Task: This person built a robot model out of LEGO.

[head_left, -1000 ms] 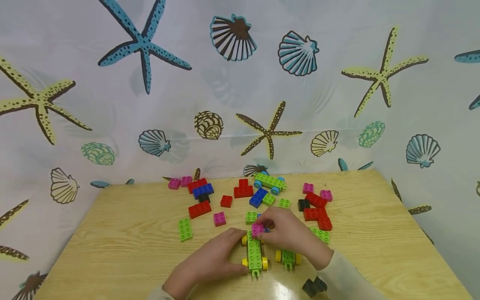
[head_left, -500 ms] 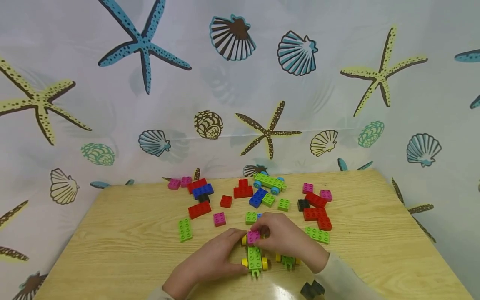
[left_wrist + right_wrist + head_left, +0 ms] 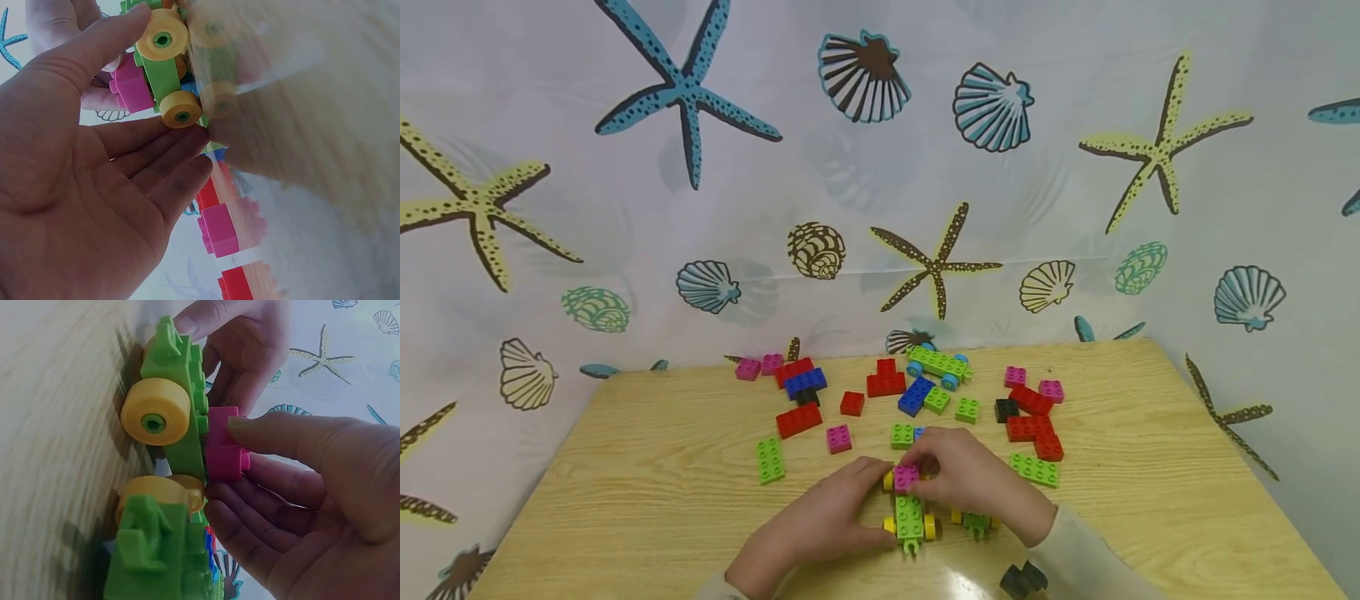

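A green toy car base (image 3: pixel 910 521) with yellow wheels stands lengthwise on the table. My left hand (image 3: pixel 838 508) holds it from the left, thumb by the near wheel and fingers by the far one. Between thumb and fingers, my right hand (image 3: pixel 966 475) pinches a pink brick (image 3: pixel 906 477) on the base's far end. In the right wrist view the pink brick (image 3: pixel 224 437) lies against the studs; whether it is fully pressed down, I cannot tell. The left wrist view shows the thumb touching a yellow wheel (image 3: pixel 162 34).
A second green car base (image 3: pixel 976 523) stands partly hidden under my right hand. Two black pieces (image 3: pixel 1024 579) lie by the right sleeve. Farther back are loose bricks, a pink brick (image 3: pixel 838 438) among them, and a blue-wheeled car base (image 3: pixel 938 363) near the patterned cloth.
My right hand has brought the pink brick slightly left and down onto the far end of the car base. The left hand has stayed in place.
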The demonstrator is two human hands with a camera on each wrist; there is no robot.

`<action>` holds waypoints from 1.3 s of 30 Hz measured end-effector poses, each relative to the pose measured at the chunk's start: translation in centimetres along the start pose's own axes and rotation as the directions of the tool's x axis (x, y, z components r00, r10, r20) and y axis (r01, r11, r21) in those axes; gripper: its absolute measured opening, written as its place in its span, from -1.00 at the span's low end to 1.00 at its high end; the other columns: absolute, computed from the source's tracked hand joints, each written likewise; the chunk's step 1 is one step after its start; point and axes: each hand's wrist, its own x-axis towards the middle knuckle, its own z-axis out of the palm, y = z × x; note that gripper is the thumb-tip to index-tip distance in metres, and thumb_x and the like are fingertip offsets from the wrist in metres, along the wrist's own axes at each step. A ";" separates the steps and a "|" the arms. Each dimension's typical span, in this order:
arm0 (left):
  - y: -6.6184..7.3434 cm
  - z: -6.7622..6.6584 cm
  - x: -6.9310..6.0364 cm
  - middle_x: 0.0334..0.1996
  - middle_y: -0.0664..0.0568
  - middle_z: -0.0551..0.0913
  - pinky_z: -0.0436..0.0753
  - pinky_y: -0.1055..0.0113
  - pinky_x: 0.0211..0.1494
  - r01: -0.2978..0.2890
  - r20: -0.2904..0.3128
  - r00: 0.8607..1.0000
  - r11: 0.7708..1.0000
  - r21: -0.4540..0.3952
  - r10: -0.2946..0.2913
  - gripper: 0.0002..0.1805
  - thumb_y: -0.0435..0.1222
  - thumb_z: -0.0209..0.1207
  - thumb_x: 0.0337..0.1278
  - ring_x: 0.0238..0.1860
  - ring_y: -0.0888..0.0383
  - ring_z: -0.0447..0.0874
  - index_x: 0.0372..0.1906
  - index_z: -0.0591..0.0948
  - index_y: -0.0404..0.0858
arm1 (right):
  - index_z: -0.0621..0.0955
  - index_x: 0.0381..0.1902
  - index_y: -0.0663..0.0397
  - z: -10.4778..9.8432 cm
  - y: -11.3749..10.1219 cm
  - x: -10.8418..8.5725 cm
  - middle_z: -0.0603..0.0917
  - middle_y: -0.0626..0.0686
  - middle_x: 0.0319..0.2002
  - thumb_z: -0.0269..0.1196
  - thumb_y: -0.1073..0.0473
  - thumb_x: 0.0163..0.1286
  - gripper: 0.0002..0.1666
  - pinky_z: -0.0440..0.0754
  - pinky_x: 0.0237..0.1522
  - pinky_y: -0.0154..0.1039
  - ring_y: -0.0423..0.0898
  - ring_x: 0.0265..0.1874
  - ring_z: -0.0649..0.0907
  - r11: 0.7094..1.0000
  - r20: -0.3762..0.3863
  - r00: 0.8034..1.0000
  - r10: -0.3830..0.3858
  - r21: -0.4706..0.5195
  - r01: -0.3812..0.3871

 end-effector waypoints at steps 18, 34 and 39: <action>0.2 -0.1 -0.1 0.59 -0.05 0.56 0.57 -0.20 0.65 0.008 -0.006 1.000 1.000 0.003 -0.008 0.01 0.11 0.61 0.22 0.60 -0.11 0.56 0.65 0.48 -0.20 | 0.88 0.07 0.04 0.0 0.0 0.3 0.77 -0.12 -0.15 0.61 0.14 0.40 -0.69 0.65 -0.09 -0.25 -0.14 -0.16 0.63 1.000 -0.003 1.000 0.022 0.019 -0.022; 0.2 -0.1 0.0 0.59 -0.05 0.55 0.56 -0.22 0.66 0.007 0.002 1.000 1.000 -0.006 -0.007 0.01 0.11 0.62 0.21 0.61 -0.13 0.55 0.66 0.47 -0.19 | 0.88 0.00 0.02 0.3 0.1 0.1 0.78 -0.12 -0.15 0.62 0.13 0.39 -0.73 0.67 -0.11 -0.28 -0.16 -0.17 0.65 0.996 -0.018 0.999 0.047 0.080 -0.046; 0.2 -0.1 0.0 0.58 -0.07 0.57 0.57 -0.22 0.64 -0.008 -0.003 1.000 1.000 0.004 0.008 0.02 0.11 0.62 0.19 0.59 -0.13 0.57 0.64 0.48 -0.22 | 0.89 0.01 0.03 0.4 0.2 0.1 0.75 -0.12 -0.19 0.61 0.13 0.39 -0.73 0.62 -0.16 -0.30 -0.15 -0.20 0.61 0.998 -0.023 0.999 0.032 0.053 -0.031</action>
